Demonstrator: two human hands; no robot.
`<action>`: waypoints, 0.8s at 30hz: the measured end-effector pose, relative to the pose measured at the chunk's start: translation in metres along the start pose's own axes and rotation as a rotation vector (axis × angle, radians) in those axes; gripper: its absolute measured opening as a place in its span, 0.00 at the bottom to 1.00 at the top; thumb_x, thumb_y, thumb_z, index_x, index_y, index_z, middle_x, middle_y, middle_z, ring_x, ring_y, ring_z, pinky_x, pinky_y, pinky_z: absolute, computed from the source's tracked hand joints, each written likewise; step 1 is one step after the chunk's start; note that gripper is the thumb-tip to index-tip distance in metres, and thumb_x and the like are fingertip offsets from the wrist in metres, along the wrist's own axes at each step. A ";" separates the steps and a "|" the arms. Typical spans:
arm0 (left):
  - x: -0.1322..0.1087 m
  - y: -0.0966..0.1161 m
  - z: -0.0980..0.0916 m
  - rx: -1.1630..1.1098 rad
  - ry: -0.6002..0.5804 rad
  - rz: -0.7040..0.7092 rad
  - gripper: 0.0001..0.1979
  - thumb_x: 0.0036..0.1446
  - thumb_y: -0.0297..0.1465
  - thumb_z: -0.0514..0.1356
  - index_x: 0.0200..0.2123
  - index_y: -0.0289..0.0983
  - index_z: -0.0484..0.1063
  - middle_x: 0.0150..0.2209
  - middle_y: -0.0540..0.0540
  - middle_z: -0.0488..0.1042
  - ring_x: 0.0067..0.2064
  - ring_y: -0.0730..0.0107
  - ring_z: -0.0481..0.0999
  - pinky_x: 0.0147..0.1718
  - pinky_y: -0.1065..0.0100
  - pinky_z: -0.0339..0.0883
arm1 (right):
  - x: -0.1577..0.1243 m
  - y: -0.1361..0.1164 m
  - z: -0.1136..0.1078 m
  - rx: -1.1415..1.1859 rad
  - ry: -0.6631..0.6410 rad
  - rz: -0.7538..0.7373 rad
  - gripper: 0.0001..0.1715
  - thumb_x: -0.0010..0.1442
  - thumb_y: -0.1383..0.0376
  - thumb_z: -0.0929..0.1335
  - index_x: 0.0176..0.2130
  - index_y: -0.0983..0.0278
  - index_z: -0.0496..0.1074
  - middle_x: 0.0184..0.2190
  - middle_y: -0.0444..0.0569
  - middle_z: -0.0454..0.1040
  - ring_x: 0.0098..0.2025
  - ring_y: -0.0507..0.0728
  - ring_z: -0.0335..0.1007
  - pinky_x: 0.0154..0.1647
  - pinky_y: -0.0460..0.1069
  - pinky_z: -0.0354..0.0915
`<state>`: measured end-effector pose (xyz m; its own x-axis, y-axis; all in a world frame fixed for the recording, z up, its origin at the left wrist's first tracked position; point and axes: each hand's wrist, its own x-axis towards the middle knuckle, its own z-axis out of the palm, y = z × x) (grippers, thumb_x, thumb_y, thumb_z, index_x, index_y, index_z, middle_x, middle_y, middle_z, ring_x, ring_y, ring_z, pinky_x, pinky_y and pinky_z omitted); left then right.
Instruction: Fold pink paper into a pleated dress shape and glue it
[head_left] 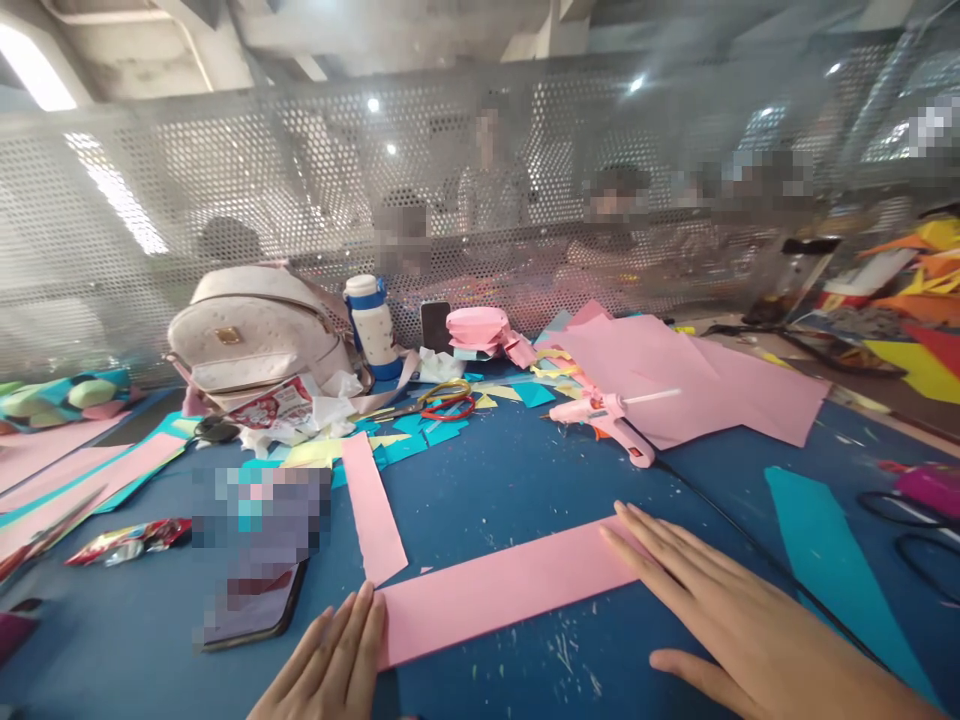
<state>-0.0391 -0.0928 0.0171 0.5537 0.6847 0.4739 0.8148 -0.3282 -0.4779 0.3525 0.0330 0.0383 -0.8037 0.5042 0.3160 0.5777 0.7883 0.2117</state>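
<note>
A long pink paper strip (502,588) lies across the blue table top (510,480) in front of me. My left hand (334,660) lies flat with fingers stretched out, its tips pressing the strip's left end. My right hand (720,610) is also flat and open, fingers resting on the strip's right end. A second pink strip (373,505) lies just behind, running away from me and meeting the long one near its left end.
A pink glue gun (607,420) with its black cord lies behind the strip, beside large pink sheets (697,380). Scissors (442,400), paper scraps, a white backpack (255,335) and a bottle (371,325) sit further back. A phone (255,600) lies left. A teal paper piece (832,560) lies right. People sit beyond the mesh screen.
</note>
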 end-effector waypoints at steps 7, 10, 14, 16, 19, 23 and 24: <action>0.024 -0.003 -0.014 0.099 -0.070 0.129 0.21 0.68 0.36 0.47 0.44 0.30 0.75 0.39 0.38 0.82 0.39 0.61 0.81 0.46 0.57 0.69 | 0.002 0.004 -0.008 0.049 -0.065 -0.005 0.45 0.62 0.44 0.63 0.69 0.61 0.49 0.63 0.57 0.60 0.61 0.70 0.63 0.53 0.62 0.71; 0.041 0.004 -0.024 0.075 -0.164 0.082 0.18 0.67 0.31 0.47 0.46 0.31 0.75 0.40 0.39 0.81 0.36 0.60 0.81 0.53 0.50 0.65 | 0.016 -0.001 -0.018 0.124 -0.125 0.029 0.43 0.61 0.41 0.63 0.65 0.62 0.59 0.64 0.61 0.59 0.63 0.73 0.57 0.55 0.64 0.67; 0.067 0.013 -0.034 -0.053 -0.210 0.023 0.17 0.64 0.24 0.48 0.43 0.31 0.76 0.37 0.38 0.80 0.41 0.56 0.80 0.58 0.46 0.60 | 0.040 -0.009 -0.024 0.261 -0.168 0.016 0.33 0.64 0.48 0.64 0.61 0.63 0.66 0.62 0.59 0.63 0.63 0.70 0.58 0.58 0.64 0.64; 0.077 0.014 -0.035 -0.120 -0.237 0.006 0.15 0.62 0.21 0.49 0.43 0.31 0.75 0.33 0.40 0.79 0.38 0.57 0.80 0.56 0.47 0.62 | 0.049 -0.011 -0.022 0.283 -0.138 -0.028 0.28 0.65 0.54 0.65 0.60 0.64 0.67 0.60 0.58 0.66 0.62 0.69 0.61 0.59 0.63 0.62; 0.087 0.011 -0.034 -0.193 -0.281 0.008 0.16 0.57 0.16 0.51 0.43 0.33 0.73 0.28 0.44 0.76 0.33 0.60 0.78 0.47 0.55 0.69 | 0.059 -0.013 -0.021 0.282 -0.084 -0.098 0.20 0.66 0.64 0.64 0.56 0.63 0.70 0.56 0.55 0.71 0.57 0.64 0.67 0.57 0.60 0.63; 0.097 0.004 -0.033 -0.198 -0.306 0.036 0.11 0.57 0.17 0.52 0.33 0.36 0.70 0.23 0.48 0.72 0.27 0.61 0.74 0.29 0.65 0.66 | 0.071 -0.013 -0.026 0.307 -0.099 -0.115 0.17 0.66 0.71 0.60 0.48 0.62 0.74 0.43 0.50 0.78 0.45 0.58 0.74 0.46 0.52 0.66; 0.099 0.003 -0.034 -0.191 -0.296 0.034 0.10 0.57 0.18 0.52 0.31 0.37 0.69 0.22 0.48 0.72 0.26 0.62 0.73 0.27 0.66 0.64 | 0.074 -0.013 -0.028 0.315 -0.114 -0.106 0.17 0.66 0.71 0.60 0.47 0.62 0.74 0.41 0.50 0.79 0.43 0.57 0.74 0.44 0.51 0.65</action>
<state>0.0240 -0.0474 0.0877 0.5302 0.8211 0.2114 0.8294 -0.4506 -0.3301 0.2894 0.0498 0.0845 -0.8778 0.4359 0.1986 0.4322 0.8995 -0.0636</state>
